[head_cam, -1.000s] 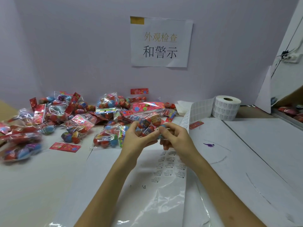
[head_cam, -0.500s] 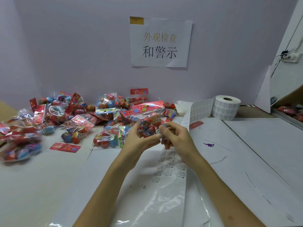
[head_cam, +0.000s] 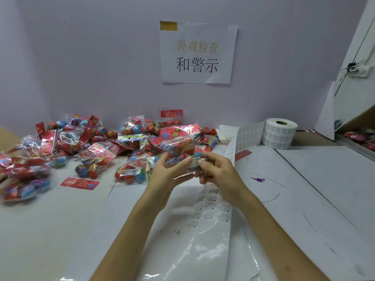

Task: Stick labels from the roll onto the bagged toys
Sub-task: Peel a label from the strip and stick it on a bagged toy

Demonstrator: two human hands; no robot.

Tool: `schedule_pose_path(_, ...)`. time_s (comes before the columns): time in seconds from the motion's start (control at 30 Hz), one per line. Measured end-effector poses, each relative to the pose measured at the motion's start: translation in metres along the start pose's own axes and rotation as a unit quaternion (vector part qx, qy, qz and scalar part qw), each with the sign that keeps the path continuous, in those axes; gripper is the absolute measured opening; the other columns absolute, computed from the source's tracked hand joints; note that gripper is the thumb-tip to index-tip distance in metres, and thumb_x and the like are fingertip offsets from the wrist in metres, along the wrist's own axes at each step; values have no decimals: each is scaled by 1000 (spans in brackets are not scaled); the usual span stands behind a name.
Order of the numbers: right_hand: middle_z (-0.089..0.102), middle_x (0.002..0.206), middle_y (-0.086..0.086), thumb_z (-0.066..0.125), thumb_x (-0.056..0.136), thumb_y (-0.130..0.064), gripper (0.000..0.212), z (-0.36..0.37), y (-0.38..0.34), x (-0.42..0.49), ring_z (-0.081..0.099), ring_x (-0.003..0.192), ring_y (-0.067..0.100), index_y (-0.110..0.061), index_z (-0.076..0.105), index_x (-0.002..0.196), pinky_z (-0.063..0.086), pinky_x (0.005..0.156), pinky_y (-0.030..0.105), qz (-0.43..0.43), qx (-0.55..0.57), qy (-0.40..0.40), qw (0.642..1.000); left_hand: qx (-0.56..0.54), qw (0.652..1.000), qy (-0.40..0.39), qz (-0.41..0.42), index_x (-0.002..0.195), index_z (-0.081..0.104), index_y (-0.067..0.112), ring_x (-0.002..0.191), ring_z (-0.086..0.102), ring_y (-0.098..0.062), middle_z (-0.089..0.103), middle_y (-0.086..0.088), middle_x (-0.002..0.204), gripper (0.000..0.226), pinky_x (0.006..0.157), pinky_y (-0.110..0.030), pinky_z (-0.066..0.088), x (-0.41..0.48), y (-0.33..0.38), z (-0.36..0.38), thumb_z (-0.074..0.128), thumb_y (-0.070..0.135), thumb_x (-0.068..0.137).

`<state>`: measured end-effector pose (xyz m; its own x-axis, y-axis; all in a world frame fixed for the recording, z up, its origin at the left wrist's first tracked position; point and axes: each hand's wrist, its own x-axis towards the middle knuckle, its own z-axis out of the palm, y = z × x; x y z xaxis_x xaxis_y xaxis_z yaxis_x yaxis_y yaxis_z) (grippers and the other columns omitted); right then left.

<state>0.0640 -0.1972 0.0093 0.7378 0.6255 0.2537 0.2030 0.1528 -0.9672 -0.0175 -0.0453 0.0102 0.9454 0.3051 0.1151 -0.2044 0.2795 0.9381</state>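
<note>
A clear bag of red and blue toy eggs with a pink header card (head_cam: pixel 180 145) is held up over the table's middle by both hands. My left hand (head_cam: pixel 169 175) grips it from the left and below. My right hand (head_cam: pixel 215 171) holds its right side, thumb and fingers pressing a small white label (head_cam: pixel 195 160) onto the plastic. The label roll (head_cam: pixel 279 135) stands at the back right. Its strip of labels (head_cam: pixel 211 207) runs forward across the table under my hands.
A heap of bagged toys (head_cam: pixel 91 147) covers the back left of the table. A loose red header card (head_cam: pixel 80 182) lies in front of it. A tiny purple dinosaur (head_cam: pixel 258 179) lies right of my hands. More toys sit on a ledge (head_cam: pixel 359 138) at far right.
The bag has turned slightly between my hands, and my right thumb has come onto the white label at its right side. Both hands stay in the same place.
</note>
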Motion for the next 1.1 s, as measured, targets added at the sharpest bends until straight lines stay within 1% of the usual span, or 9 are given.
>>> schedule_pose_path(0.13,70,73,5,65,98,-32,27,4,3,0,64,63,20,-18,66,121,55,66,36,-7,-59,8,998,51,998,45,7,123,65,15,96,76,-28,77,-9,107,48,74,-30,62,1,0,-1,83,19,79)
schedule_pose_path(0.2,71,77,3,65,96,-38,30,4,4,0,65,64,18,-17,66,118,54,64,34,-10,-111,26,993,69,996,56,1,121,66,16,94,76,-25,78,-7,104,43,71,-29,60,2,0,-2,82,14,81)
schedule_pose_path(0.3,72,89,0,66,97,-36,22,3,6,0,67,71,13,-19,68,111,52,62,29,-20,-150,44,987,93,993,66,-2,111,68,20,88,76,-20,79,-1,94,34,66,-27,57,3,-2,-3,81,8,81)
schedule_pose_path(0.43,73,87,2,68,96,-26,13,1,7,1,67,73,12,-16,72,104,55,63,25,-25,-138,54,989,105,993,57,1,106,69,20,80,76,-16,79,-1,90,34,63,-24,56,2,-3,-3,81,2,80)
schedule_pose_path(0.7,73,80,-4,66,98,-20,11,-1,5,1,69,69,14,-13,73,102,58,66,25,-11,-132,61,989,98,995,29,-22,120,69,16,95,75,-24,78,-4,103,36,70,-26,58,0,-4,2,79,24,86)
schedule_pose_path(0.83,69,70,-6,66,98,-22,10,-2,6,1,65,62,14,-18,71,91,53,62,30,-19,-175,50,983,113,990,77,-19,115,71,16,100,72,-25,77,-8,106,37,76,-33,60,1,-4,7,71,43,89)
schedule_pose_path(0.97,72,85,-5,73,87,-40,13,0,9,1,69,75,17,-30,71,96,57,69,35,-2,-208,36,978,118,985,124,-4,103,71,10,86,75,-27,77,-10,92,23,73,-32,61,3,-4,2,74,30,92)
schedule_pose_path(1.03,71,92,-5,71,82,-51,29,1,9,1,69,80,16,-31,68,104,58,69,33,-8,-202,38,979,134,982,133,3,93,71,10,75,73,-18,76,-2,80,14,67,-31,58,3,-4,-1,73,24,91)
schedule_pose_path(1.1,72,94,-4,69,84,-54,35,3,6,0,69,82,16,-27,67,106,55,66,28,-23,-168,31,985,153,980,129,5,87,72,15,66,71,-11,76,2,74,7,56,-23,55,2,-4,-1,75,21,90)
